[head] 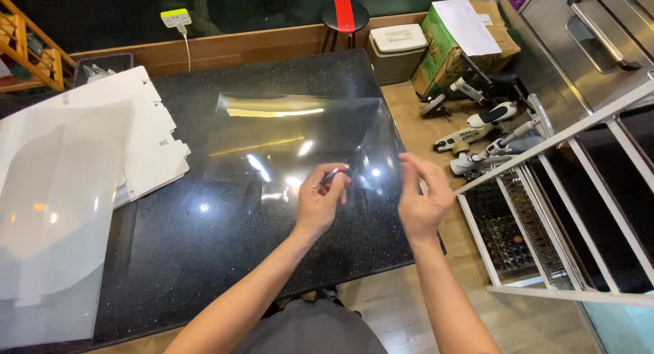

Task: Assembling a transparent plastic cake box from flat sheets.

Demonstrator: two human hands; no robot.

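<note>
Black stone with tiny sparkles makes up the big table (pixel 204 245), and it fills most of the view. On its left side lies a pile of flat white cardboard sheets (pixel 146 133), with frosted plastic sheets (pixel 54 211) resting on top of them and hanging over the table's edge. Off to the right stands a white metal rack (pixel 579 211) with long bars, and behind it a shiny steel oven (pixel 579 41). On the wooden floor past the table sit a green cardboard box (pixel 453 51) with white paper lying on top (what is inside cannot be seen), a closed white tub (pixel 397 51), and a stool with a black and red seat (pixel 344 15). A clear plastic sheet (pixel 293 136) lies in the middle of the table, bright with light spots, and its near edge is lifted a little. The left hand (pixel 320 201) pinches that near edge between thumb and fingers. The right hand (pixel 422 197) is half curled just beside the sheet's near right corner, and I cannot tell if it holds anything.
</note>
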